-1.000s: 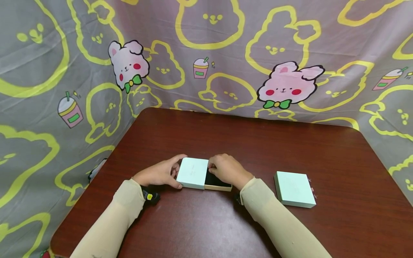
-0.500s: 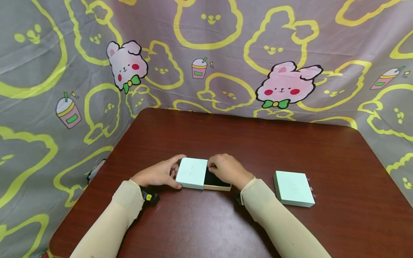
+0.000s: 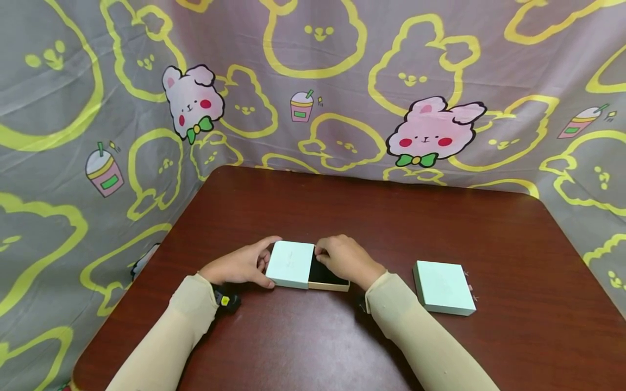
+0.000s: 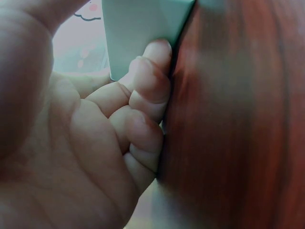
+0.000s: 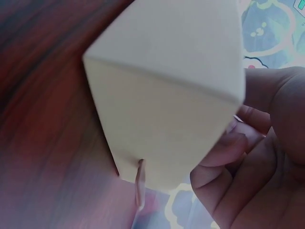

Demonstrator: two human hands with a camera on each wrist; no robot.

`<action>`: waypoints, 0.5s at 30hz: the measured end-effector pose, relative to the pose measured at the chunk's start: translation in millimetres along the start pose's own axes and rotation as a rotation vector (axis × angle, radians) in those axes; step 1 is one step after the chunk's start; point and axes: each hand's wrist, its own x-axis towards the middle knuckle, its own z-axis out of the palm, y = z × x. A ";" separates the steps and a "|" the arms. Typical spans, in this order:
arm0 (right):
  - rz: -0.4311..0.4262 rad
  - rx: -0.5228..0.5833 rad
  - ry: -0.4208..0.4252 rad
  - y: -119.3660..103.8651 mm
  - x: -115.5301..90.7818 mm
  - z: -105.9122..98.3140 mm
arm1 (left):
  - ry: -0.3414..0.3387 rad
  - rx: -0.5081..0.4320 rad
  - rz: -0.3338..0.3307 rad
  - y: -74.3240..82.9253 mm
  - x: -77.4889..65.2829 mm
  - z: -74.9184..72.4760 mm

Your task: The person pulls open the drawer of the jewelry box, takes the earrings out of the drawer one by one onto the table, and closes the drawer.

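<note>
In the head view, a flat mint-green drawer box (image 3: 289,264) lies on the table, its inner drawer (image 3: 329,286) pulled partway out to the right. The drawer has a cream outside and a black inside. My left hand (image 3: 239,266) grips the cover's left end, thumb at the near corner and index finger at the far one; its other fingers curl against the end in the left wrist view. My right hand (image 3: 344,258) is over the drawer with curled fingers, thumb and fingertips together at the black interior. I cannot tell what they hold. A ribbon pull (image 5: 140,183) sticks out of the drawer's end.
A second mint-green box (image 3: 444,288) stands to the right, beyond my right forearm, with small ribbon ends on its right side. The brown table (image 3: 371,212) meets a grey curtain (image 3: 342,70) with cartoon animals at the back and sides.
Both hands and the drawer box keep their places, with the drawer out by about the same amount. Only the head view has shifted slightly.
</note>
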 end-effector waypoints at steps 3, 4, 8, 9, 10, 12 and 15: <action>-0.005 -0.001 0.006 0.5 -0.6 0.4 | -0.001 -0.004 -0.002 -0.6 0.1 0.2; -0.005 -0.002 0.008 0.6 -0.9 0.4 | -0.001 -0.004 -0.002 -0.7 0.2 0.3; -0.007 -0.004 0.011 1.1 -1.7 0.1 | 0.003 -0.005 -0.001 -0.9 0.3 0.4; -0.006 -0.008 0.011 1.1 -1.8 -0.1 | 0.004 -0.005 0.000 -0.8 0.4 0.4; -0.006 -0.011 0.011 1.2 -1.9 -0.1 | 0.005 -0.006 0.001 -0.8 0.4 0.5; -0.006 -0.016 0.014 1.2 -2.1 -0.4 | 0.005 -0.008 0.002 -0.8 0.4 0.7; -0.011 -0.018 0.022 1.4 -2.1 -0.7 | 0.004 -0.009 0.005 -0.6 0.5 0.8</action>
